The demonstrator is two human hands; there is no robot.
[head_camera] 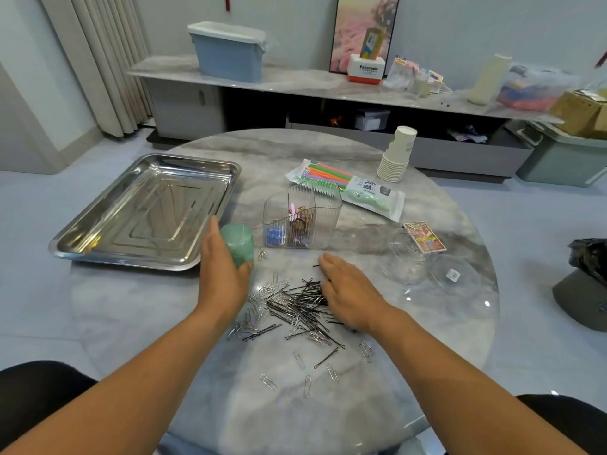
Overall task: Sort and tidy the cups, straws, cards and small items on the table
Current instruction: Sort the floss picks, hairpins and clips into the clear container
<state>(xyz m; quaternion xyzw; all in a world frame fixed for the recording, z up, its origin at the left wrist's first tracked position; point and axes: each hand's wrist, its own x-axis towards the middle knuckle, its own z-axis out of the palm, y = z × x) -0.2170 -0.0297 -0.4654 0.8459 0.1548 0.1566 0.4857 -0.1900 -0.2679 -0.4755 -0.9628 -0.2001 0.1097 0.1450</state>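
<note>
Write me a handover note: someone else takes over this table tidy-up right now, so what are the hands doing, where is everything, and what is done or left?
Hands: left hand grips a green cup beside the steel tray. Right hand lies flat, fingers straight, on the mixed pile of bobby pins and paper clips.
Things: clear divided organizer holds a few small items; straw pack behind it; paper cup stack far right; card deck and clear dishes on the right.
Done: some items already in the organizer.
Left: separate pins from clips, gather the stray clips near the front edge, put away straws, cups, cards. The tray holds nothing yet.
</note>
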